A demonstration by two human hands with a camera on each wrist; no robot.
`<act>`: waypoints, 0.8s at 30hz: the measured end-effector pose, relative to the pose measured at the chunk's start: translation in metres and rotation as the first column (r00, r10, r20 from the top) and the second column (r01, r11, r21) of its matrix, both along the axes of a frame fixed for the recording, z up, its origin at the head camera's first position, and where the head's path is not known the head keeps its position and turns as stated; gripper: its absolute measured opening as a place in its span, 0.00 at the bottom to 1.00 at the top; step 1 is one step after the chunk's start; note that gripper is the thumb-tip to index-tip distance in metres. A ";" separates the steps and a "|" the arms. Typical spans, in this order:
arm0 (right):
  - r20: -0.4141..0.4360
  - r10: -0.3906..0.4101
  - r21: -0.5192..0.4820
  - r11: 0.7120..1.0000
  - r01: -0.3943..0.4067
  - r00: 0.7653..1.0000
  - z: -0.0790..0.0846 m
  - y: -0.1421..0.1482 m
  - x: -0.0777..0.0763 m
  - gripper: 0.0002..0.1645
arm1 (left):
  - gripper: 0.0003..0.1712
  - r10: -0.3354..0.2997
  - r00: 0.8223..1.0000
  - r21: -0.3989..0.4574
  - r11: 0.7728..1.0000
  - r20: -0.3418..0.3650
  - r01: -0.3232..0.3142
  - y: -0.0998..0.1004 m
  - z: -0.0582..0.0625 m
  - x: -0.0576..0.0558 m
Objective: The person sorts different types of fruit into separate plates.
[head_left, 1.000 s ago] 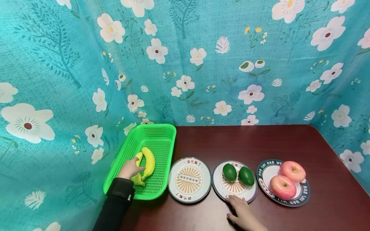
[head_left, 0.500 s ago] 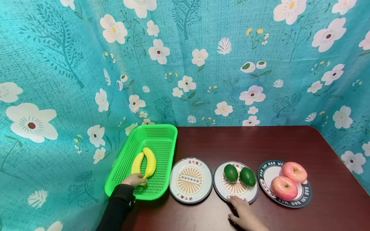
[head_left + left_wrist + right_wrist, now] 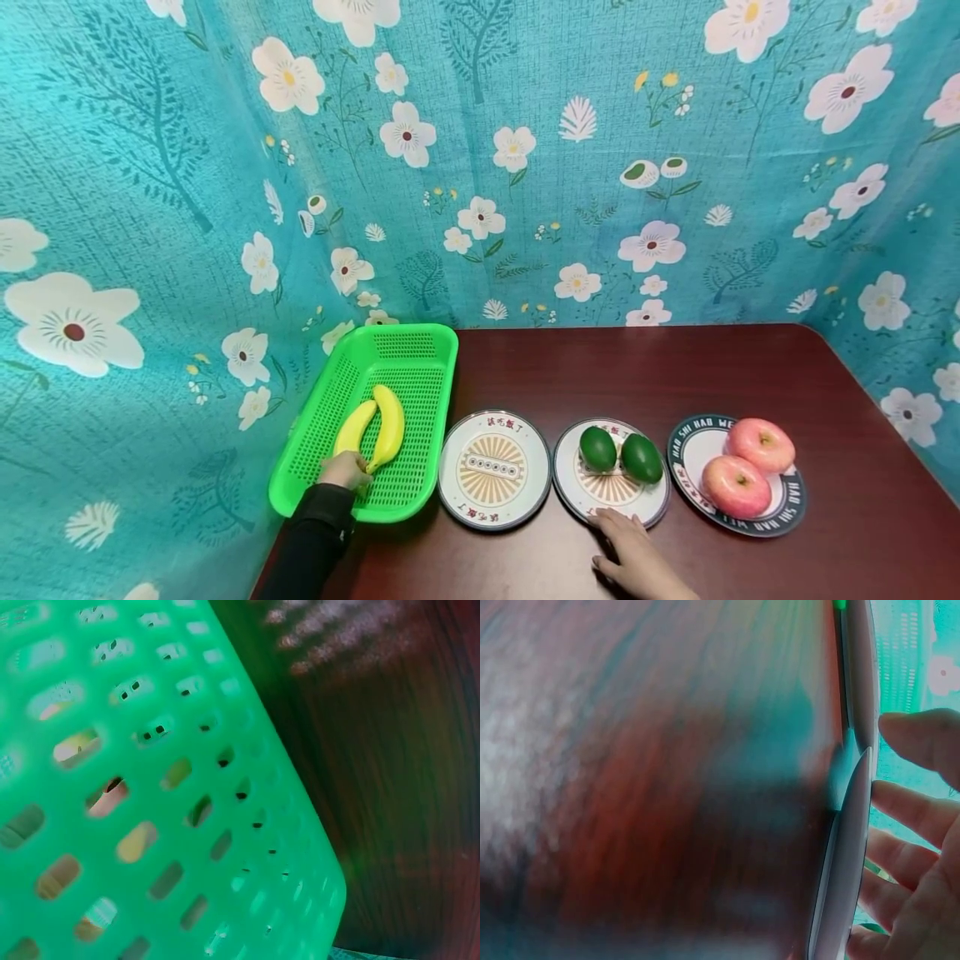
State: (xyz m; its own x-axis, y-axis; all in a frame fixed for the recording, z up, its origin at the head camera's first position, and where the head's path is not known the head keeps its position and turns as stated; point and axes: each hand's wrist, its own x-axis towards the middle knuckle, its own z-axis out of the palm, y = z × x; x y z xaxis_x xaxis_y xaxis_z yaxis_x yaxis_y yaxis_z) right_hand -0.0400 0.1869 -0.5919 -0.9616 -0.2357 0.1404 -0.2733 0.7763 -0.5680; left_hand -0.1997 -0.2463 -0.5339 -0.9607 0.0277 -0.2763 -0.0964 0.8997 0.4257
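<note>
In the head view my left hand (image 3: 347, 472) is down inside the green basket (image 3: 411, 504), fingers curled at the lower end of the left yellow banana (image 3: 355, 427). Another banana (image 3: 389, 427) lies beside it, its stem right by my fingertips. The hand hides part of the fruit beneath it. In the left wrist view, the slotted basket wall (image 3: 247, 750) covers most of the hand and fruit. My right hand (image 3: 633, 554) has its fingers extended, fingertips at the front rim of the middle plate (image 3: 592, 493), which bears two green avocados (image 3: 597, 450).
A bare white patterned plate (image 3: 493, 433) stands between the basket and the avocado plate. At the right, a dark-rimmed plate (image 3: 787, 510) holds two red apples (image 3: 736, 486). Everything stands on a dark brown table (image 3: 570, 367), with a blue floral cloth (image 3: 480, 167) behind and at the left.
My left hand has moved down from over the bananas to the lower end of the left one, its fingers closing there. The left banana has tilted slightly. The right hand stays put.
</note>
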 end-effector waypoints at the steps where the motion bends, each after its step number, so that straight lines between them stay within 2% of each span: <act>1: 0.004 -0.003 -0.004 1.000 0.003 1.000 0.000 0.000 0.000 0.31 | 0.09 0.008 1.000 0.000 1.000 -0.007 -0.008 0.000 -0.001 0.000; 8: 0.024 -0.008 -0.015 1.000 0.008 1.000 0.000 0.000 0.001 0.31 | 0.05 0.097 0.995 0.028 0.995 -0.025 -0.096 0.001 0.002 0.001; 12: 0.040 -0.004 -0.013 1.000 0.005 0.999 0.000 -0.001 0.002 0.31 | 0.10 0.128 0.992 0.059 0.990 0.000 -0.128 -0.003 0.007 0.004; 16: 0.031 -0.004 -0.013 1.000 0.005 1.000 0.000 -0.001 0.002 0.30 | 0.14 0.136 0.991 0.069 0.988 -0.009 -0.136 -0.006 0.014 0.005; 21: 0.045 -0.009 -0.017 1.000 0.010 0.999 0.003 -0.001 0.001 0.30 | 0.16 0.139 0.987 0.145 0.981 -0.083 -0.127 0.001 0.030 0.005; 24: 0.054 -0.010 -0.019 1.000 0.011 0.999 0.005 -0.001 0.000 0.29 | 0.16 0.115 0.982 0.181 0.980 -0.147 -0.088 0.014 0.043 0.006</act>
